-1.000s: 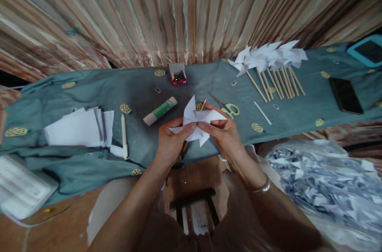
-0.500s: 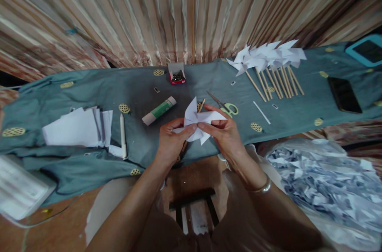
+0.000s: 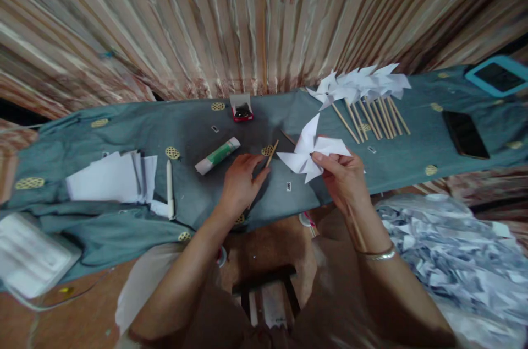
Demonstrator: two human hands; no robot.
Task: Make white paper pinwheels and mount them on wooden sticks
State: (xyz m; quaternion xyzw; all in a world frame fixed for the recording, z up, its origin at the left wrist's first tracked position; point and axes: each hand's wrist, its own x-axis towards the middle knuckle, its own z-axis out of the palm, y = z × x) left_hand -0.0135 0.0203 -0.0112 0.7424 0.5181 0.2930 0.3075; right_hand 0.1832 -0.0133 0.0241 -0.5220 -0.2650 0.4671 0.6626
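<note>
My right hand pinches a white paper pinwheel near its middle, thumb on top by a small metal pin at the centre. The pinwheel's blades fan out over the table, hiding most of the scissors. Further left, my left hand has thumb and fingers closed about a thin wooden stick, which slants across the cloth; its middle is hidden behind the hand. A green-and-white glue tube lies just beyond the left hand.
Finished pinwheels on sticks lie overlapped at back right, beside a phone and a blue-framed device. A red box of pins stands at the back. Paper sheets and a white pen lie left; a plastic bag of paper pieces sits lower right.
Both hands held the pinwheel before. My right hand has carried it to the right, while my left hand has let go of it and closed on the wooden stick.
</note>
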